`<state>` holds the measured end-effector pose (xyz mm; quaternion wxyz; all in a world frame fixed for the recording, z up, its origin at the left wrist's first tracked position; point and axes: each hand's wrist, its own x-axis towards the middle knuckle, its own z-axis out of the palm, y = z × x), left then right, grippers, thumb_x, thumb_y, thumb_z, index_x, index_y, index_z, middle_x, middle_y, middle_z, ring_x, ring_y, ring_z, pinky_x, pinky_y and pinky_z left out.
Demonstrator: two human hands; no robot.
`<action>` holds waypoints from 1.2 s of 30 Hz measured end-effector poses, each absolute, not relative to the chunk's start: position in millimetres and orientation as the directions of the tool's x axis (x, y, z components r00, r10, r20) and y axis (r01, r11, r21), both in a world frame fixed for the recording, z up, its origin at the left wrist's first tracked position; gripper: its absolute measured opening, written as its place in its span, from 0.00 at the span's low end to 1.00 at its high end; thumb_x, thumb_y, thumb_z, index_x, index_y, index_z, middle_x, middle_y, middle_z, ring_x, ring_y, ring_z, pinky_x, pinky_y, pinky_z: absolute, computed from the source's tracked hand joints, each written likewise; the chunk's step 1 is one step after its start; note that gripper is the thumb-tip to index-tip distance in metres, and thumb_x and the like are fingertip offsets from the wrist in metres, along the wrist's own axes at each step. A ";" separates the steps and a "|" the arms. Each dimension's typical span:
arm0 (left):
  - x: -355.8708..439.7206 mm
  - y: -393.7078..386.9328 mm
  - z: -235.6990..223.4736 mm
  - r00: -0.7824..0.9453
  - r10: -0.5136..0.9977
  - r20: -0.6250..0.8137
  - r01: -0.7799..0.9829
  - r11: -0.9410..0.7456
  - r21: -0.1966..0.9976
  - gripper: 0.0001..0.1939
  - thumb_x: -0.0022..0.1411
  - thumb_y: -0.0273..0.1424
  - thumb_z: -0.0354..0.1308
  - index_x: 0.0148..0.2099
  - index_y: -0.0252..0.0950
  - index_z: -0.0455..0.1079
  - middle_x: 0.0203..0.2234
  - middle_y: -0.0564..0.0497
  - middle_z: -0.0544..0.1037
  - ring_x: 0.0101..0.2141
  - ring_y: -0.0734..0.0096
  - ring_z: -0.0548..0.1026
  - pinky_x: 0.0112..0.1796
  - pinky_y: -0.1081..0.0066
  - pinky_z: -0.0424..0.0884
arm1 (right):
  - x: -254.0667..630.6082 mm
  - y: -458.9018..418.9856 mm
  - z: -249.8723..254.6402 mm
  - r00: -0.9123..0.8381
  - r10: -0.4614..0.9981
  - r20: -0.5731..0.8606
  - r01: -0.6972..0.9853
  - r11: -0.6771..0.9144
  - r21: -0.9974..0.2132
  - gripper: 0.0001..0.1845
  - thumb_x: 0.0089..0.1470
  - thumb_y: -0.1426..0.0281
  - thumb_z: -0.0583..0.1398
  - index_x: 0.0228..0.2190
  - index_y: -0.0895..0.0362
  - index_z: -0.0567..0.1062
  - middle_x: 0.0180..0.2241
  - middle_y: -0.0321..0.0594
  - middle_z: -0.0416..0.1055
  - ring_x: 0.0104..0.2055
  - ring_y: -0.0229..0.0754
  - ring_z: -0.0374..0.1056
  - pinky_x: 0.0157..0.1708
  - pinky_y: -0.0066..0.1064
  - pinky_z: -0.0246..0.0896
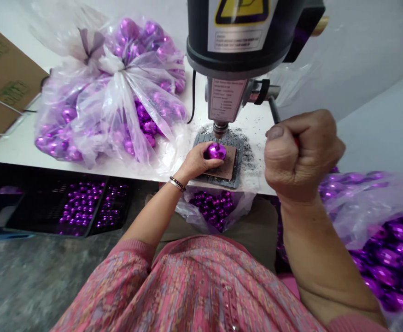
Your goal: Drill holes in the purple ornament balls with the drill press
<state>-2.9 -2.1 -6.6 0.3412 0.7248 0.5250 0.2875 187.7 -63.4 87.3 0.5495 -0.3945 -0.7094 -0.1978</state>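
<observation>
My left hand (pixel 201 160) is closed round a shiny purple ball (pixel 217 151), thumb on the near side. The ball rests on a brown board (pixel 229 162) that lies on the grey base plate (pixel 236 177) of a bench drill press (pixel 227 97). Just above the ball is the drill's chuck (pixel 220 129); whether the bit touches the ball I cannot make out. My right hand (pixel 300 154) is wrapped round the press's feed lever (pixel 274 109), at the right of the machine. A bit of red shows between its fingers.
Tied clear bags (pixel 118 92) of purple balls stand at the left of the white table (pixel 258 177). Dark shavings (pixel 248 147) lie round the base. An open bag of balls (pixel 215 210) hangs at my lap, another bag (pixel 388 249) is at right. Black crates (pixel 90 221) sit below left.
</observation>
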 end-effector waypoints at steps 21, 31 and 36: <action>1.6 -7.3 -3.7 0.225 0.971 0.084 0.562 -0.200 0.803 0.20 0.51 0.31 0.72 0.47 0.35 0.77 0.40 0.51 0.82 0.43 0.63 0.77 0.48 0.65 0.73 | 175.5 -33.0 142.1 0.259 0.464 0.847 0.619 0.594 -0.514 0.18 0.64 0.68 0.49 0.22 0.61 0.57 0.20 0.33 0.55 0.24 0.22 0.53 0.30 0.22 0.47; -40.6 -68.5 -4.2 0.338 0.925 0.173 0.510 -0.335 0.793 0.34 0.53 0.32 0.71 0.62 0.37 0.69 0.57 0.42 0.77 0.57 0.57 0.76 0.60 0.57 0.71 | 180.7 -8.9 195.3 0.340 0.760 0.555 0.419 0.405 -0.812 0.20 0.63 0.71 0.55 0.21 0.60 0.54 0.19 0.29 0.51 0.22 0.18 0.51 0.29 0.19 0.48; -47.3 -94.0 -3.7 0.463 0.879 0.116 0.483 -0.360 0.799 0.35 0.53 0.33 0.72 0.63 0.38 0.69 0.59 0.39 0.75 0.59 0.55 0.74 0.62 0.55 0.70 | 186.4 3.5 187.1 0.311 0.753 0.580 0.372 0.465 -0.803 0.23 0.63 0.66 0.56 0.20 0.59 0.53 0.18 0.30 0.54 0.24 0.19 0.52 0.32 0.21 0.52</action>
